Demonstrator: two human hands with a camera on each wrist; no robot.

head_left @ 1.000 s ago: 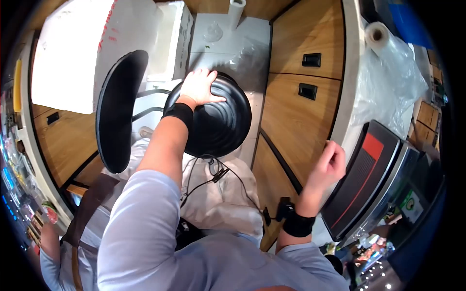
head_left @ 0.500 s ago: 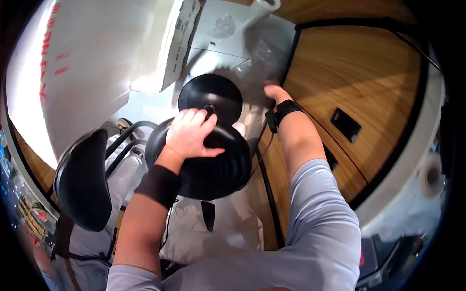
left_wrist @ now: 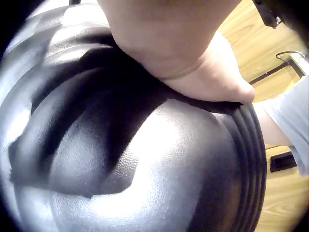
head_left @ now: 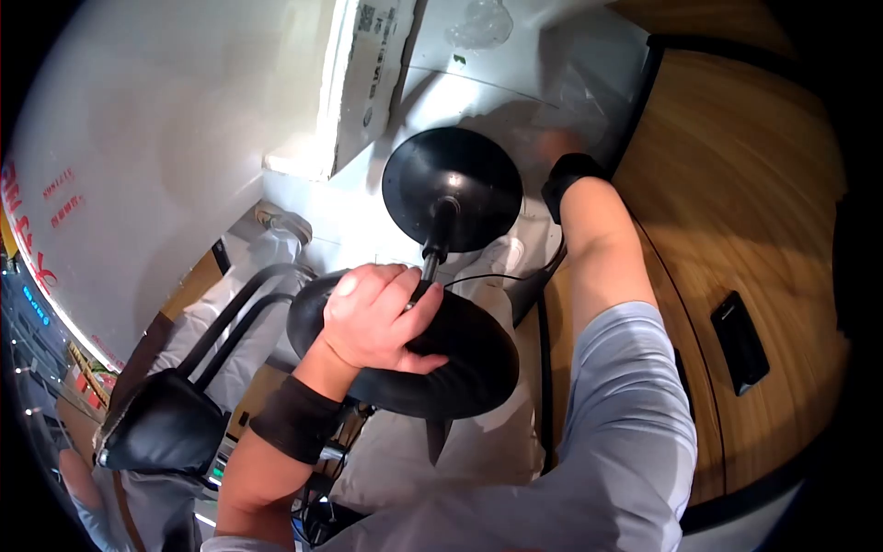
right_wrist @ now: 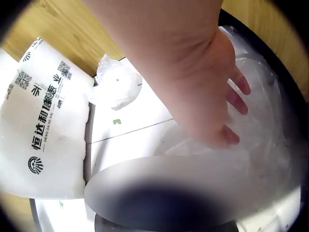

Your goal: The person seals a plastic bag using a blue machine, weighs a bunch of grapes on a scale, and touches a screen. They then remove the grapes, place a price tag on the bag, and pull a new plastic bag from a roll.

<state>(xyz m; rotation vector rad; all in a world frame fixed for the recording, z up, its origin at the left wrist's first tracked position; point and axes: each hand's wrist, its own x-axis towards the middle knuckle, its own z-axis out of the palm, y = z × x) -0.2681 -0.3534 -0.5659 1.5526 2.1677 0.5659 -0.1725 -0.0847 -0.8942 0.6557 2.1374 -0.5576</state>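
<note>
A black stool leans tilted in the head view, its round padded seat (head_left: 478,363) close to the body. Beyond it, the pole (head_left: 441,230) and disc base (head_left: 474,166) show. My left hand (head_left: 372,317) grips the seat's far rim, fingers over the edge and thumb across the top. The left wrist view shows the ribbed seat (left_wrist: 169,159) under that hand. Low beside the cabinet, my right hand (head_left: 559,145) is blurred. In the right wrist view its spread, slightly bent fingers (right_wrist: 236,102) overlap thin clear plastic (right_wrist: 263,128).
A big white foam box (head_left: 202,110) stands at the left. Wooden cabinet fronts (head_left: 708,175) line the right side. Crumpled clear plastic (head_left: 480,23) lies on the tiled floor. A black chair with tubular arms (head_left: 166,423) is at lower left, near another person's arm (head_left: 81,483).
The stool's seat has tilted toward the body, bringing its base and pole into sight. My right hand has gone from beside the counter down toward the floor by the cabinet.
</note>
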